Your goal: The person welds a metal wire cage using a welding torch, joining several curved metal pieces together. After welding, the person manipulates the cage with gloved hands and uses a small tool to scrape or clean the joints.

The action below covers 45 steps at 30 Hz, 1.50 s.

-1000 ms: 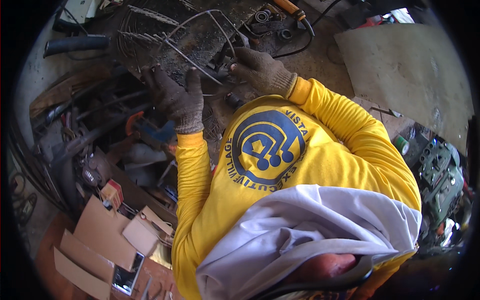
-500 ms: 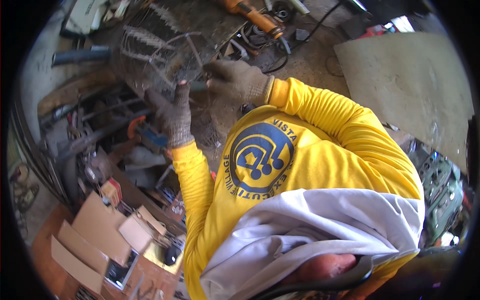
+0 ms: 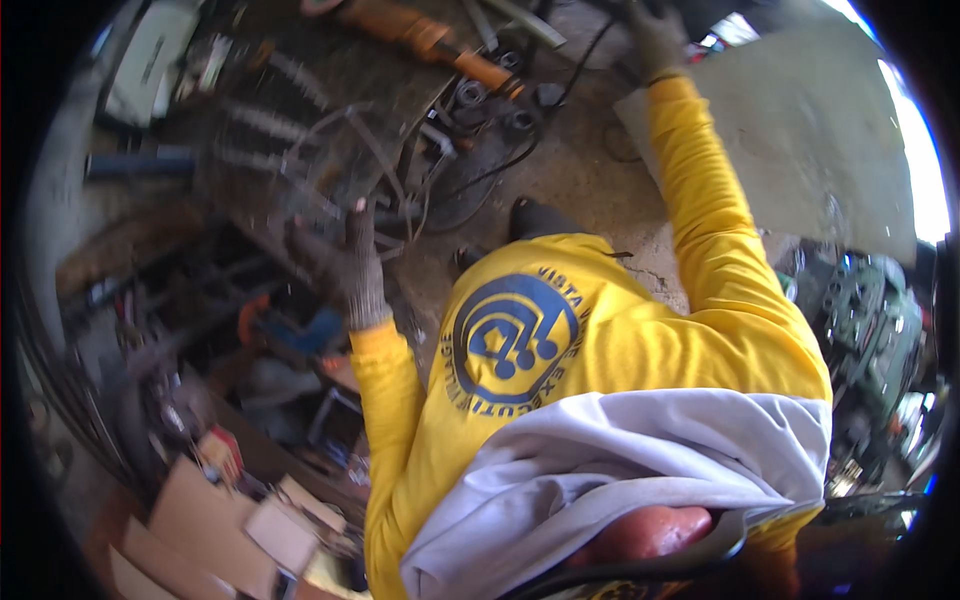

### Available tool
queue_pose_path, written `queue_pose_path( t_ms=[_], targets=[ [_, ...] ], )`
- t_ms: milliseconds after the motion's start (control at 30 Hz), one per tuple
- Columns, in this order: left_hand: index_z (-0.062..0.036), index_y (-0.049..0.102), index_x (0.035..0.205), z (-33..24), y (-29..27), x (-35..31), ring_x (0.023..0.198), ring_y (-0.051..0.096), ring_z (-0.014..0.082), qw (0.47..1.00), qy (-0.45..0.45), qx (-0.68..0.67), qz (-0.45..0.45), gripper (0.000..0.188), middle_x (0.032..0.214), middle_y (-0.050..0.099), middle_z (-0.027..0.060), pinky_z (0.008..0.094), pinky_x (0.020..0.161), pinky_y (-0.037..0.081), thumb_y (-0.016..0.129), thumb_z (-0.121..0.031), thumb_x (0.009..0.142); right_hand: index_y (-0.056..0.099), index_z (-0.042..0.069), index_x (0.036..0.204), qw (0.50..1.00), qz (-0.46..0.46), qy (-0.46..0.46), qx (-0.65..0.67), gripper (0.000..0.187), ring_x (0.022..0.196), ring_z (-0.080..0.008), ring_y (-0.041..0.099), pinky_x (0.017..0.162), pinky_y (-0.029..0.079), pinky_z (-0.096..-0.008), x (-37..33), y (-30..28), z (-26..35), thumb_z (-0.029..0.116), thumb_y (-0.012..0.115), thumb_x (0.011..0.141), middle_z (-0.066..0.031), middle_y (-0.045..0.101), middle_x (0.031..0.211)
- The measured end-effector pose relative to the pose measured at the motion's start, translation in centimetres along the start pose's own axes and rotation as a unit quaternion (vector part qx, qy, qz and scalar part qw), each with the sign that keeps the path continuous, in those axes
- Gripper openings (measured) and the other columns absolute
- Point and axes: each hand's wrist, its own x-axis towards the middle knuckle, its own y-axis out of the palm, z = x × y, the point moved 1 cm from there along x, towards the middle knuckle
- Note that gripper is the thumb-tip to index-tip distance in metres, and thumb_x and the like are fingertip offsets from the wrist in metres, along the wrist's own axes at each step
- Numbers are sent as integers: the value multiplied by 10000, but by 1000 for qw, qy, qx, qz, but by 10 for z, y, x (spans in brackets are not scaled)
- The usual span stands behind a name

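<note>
My left hand point(image 3: 345, 265), in a grey-brown knitted glove with bare fingertips, is held beside a thin bent-metal frame point(image 3: 375, 160) on the dark work surface. Its fingers are spread apart, and I see nothing held in them. Stretched out far ahead to the right, my gloved right hand point(image 3: 655, 40) is at the top edge of the view, close to some dark items. Blur and the picture's edge obscure its fingers. An orange power tool point(image 3: 400, 28) lies on the far part of the work surface, between the two hands.
A large flat sheet point(image 3: 780, 130) leans at the right, with a green metal machine part point(image 3: 870, 330) nearer. Blue-and-orange tool point(image 3: 290, 330), clutter and open cardboard boxes point(image 3: 205, 515) fill the left. A black cable point(image 3: 575, 80) runs across the far floor.
My right hand has left the spot beside my left hand and reached far ahead to the right. My left hand stays by the metal frame. The whole view has shifted slightly.
</note>
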Motion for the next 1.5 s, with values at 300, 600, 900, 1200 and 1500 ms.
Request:
queue_pose_path(
  t_ms=[300, 600, 900, 1200, 1500],
  targets=[
    [0, 286, 1471, 4, -3, 10, 1269, 453, 282, 970, -162, -152, -100, 990, 1436, 396, 203, 385, 1055, 385, 848, -330, 725, 582, -19, 1269, 934, -16, 32, -356, 870, 1248, -342, 541, 1049, 398, -375, 95, 27, -39, 600, 741, 680, -203, 620, 1262],
    [1, 255, 1477, -11, 23, -3, 1202, 505, 219, 956, -205, -122, -168, 976, 1339, 496, 180, 359, 1025, 414, 836, -228, 726, 701, 29, 1013, 928, -10, -81, -363, 521, 1000, -379, 663, 875, 503, -461, 96, 29, -57, 476, 743, 749, -194, 702, 1019],
    [-49, 142, 1524, 9, 21, -24, 930, 600, 163, 938, -191, -204, -204, 1051, 1147, 563, 127, 268, 780, 564, 816, -29, 717, 673, -53, 950, 972, -133, -111, -158, 459, 907, -375, 677, 826, 521, -425, 94, 15, -34, 375, 738, 796, -244, 697, 940],
    [46, 192, 1478, 20, 0, -53, 1071, 599, 224, 935, -167, -232, -210, 949, 1189, 604, 164, 316, 918, 491, 801, -146, 777, 644, -58, 954, 925, 211, 83, 306, 156, 728, -262, 668, 688, 563, -353, 59, -68, 17, 79, 624, 881, -151, 675, 828],
    [-18, 111, 1500, 15, 0, -34, 841, 626, 186, 876, -29, -451, -168, 1111, 1010, 604, 115, 312, 713, 578, 871, -149, 700, 529, -17, 1183, 881, 397, 216, 139, 369, 706, -185, 631, 580, 513, -277, -148, -13, 142, 124, 655, 866, -107, 631, 909]
  ],
)
